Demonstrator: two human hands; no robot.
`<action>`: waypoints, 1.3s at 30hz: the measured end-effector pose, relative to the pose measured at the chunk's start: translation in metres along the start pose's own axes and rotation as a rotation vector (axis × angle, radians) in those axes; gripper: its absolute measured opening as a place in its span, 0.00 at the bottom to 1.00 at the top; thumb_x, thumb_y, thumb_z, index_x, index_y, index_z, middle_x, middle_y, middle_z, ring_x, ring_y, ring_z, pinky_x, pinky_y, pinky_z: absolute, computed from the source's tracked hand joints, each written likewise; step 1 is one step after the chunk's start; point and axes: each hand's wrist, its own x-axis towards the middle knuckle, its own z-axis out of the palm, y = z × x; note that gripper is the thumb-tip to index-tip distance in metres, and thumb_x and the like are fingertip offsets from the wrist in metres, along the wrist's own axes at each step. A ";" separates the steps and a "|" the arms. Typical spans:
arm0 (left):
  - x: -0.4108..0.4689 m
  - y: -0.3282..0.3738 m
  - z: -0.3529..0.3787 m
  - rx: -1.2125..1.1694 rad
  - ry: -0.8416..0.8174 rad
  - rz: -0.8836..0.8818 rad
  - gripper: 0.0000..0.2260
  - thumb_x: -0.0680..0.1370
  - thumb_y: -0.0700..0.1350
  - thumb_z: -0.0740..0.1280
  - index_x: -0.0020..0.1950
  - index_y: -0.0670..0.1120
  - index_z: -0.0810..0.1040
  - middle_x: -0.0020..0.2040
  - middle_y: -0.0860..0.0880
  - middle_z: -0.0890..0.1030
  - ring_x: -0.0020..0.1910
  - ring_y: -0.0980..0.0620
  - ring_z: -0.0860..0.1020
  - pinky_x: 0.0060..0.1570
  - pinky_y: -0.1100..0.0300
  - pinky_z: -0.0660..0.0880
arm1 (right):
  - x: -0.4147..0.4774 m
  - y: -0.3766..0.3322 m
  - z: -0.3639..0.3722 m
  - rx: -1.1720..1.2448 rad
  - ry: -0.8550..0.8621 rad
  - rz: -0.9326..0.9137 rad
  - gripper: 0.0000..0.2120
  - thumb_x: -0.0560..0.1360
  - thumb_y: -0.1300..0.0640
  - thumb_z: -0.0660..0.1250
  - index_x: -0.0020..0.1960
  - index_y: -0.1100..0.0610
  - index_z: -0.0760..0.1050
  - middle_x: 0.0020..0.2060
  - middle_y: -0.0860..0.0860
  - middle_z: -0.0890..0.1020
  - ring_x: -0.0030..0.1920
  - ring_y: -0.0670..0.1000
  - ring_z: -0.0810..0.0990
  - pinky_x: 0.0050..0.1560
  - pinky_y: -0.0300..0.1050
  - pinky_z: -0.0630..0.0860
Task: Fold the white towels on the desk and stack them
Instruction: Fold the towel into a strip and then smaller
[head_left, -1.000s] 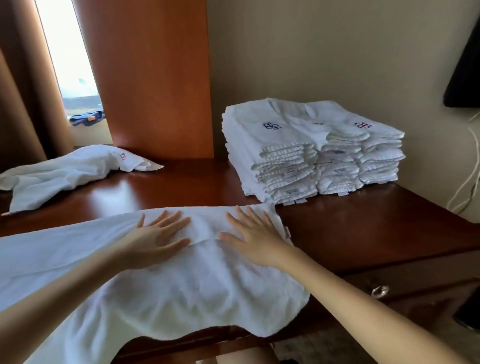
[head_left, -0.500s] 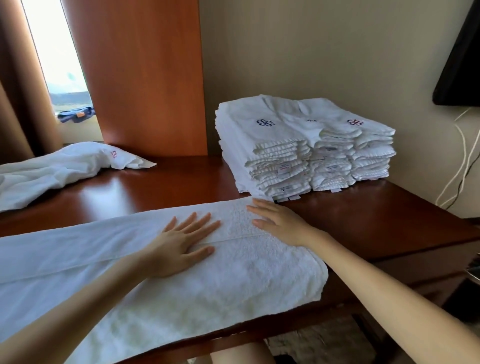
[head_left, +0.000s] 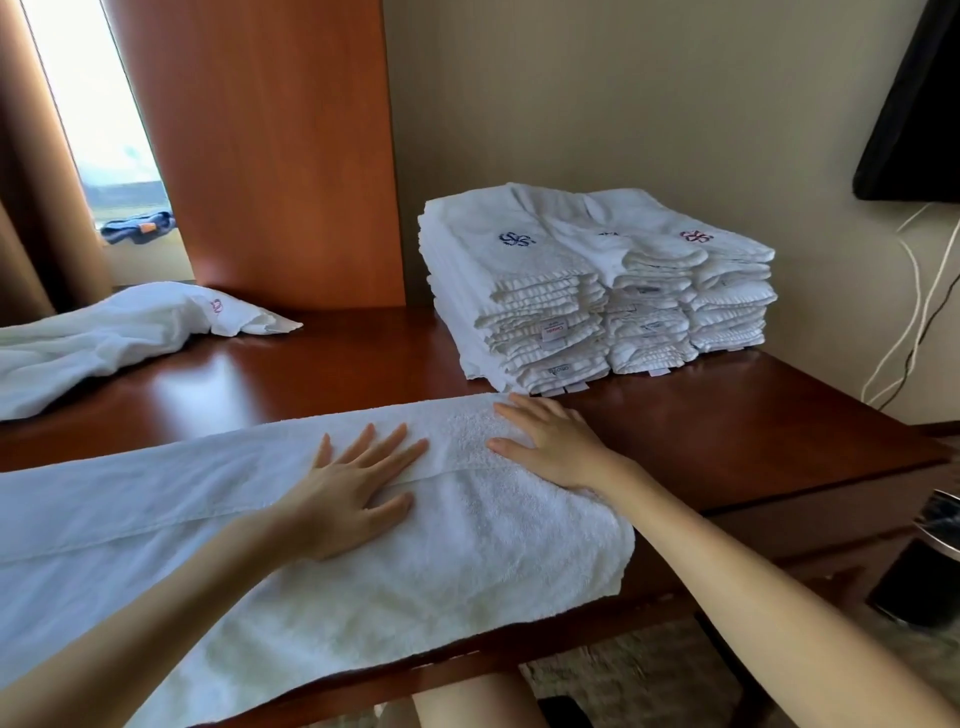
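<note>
Towel being folded: a long white towel (head_left: 270, 525) lies along the near edge of the desk (head_left: 727, 441), folded lengthwise so that a hem runs along its length; its right end sits on the desk and its near edge hangs a little over the front
Left hand: the left hand (head_left: 348, 493) lies flat, palm down, on the towel across the hem, fingers straight and spread, pinching nothing
Right hand: the right hand (head_left: 550, 447) rests palm down on the towel's right end, fingers straight and close together, fingertips at the far right corner, gripping nothing
Folded stack: a pile of folded white towels (head_left: 592, 291) stands at the back right of the desk by the wall, in side-by-side columns, with a dark blue and a red embroidered mark on top; its near corner is just beyond the right hand
Unfolded towel: another white towel (head_left: 119, 338) lies rumpled at the far left of the desk, well apart from the one under the hands, with a red mark showing
Surroundings: a wooden panel (head_left: 270, 145) rises behind the desk, a window (head_left: 93, 104) with curtains is to the left, and a dark screen (head_left: 919, 104) hangs on the wall at the right with cables (head_left: 914, 312) below it
</note>
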 end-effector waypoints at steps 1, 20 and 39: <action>-0.001 0.007 0.000 0.017 0.025 -0.017 0.26 0.82 0.59 0.48 0.77 0.61 0.38 0.78 0.57 0.39 0.77 0.52 0.37 0.74 0.45 0.35 | 0.000 -0.001 -0.001 0.014 0.003 -0.007 0.32 0.78 0.33 0.51 0.78 0.43 0.52 0.78 0.43 0.49 0.77 0.47 0.45 0.74 0.54 0.45; -0.035 0.097 0.040 0.135 0.344 0.225 0.39 0.69 0.65 0.70 0.75 0.48 0.66 0.73 0.47 0.69 0.72 0.44 0.68 0.69 0.44 0.67 | -0.145 0.026 0.048 -0.171 0.605 -0.580 0.33 0.68 0.60 0.74 0.69 0.52 0.64 0.66 0.55 0.67 0.68 0.53 0.69 0.67 0.53 0.71; -0.059 0.091 0.021 0.073 0.708 0.163 0.17 0.70 0.47 0.60 0.59 0.46 0.72 0.52 0.48 0.75 0.46 0.48 0.75 0.43 0.56 0.75 | -0.089 -0.001 -0.014 0.671 0.471 -0.051 0.07 0.76 0.49 0.68 0.46 0.53 0.77 0.22 0.51 0.66 0.21 0.46 0.60 0.25 0.40 0.54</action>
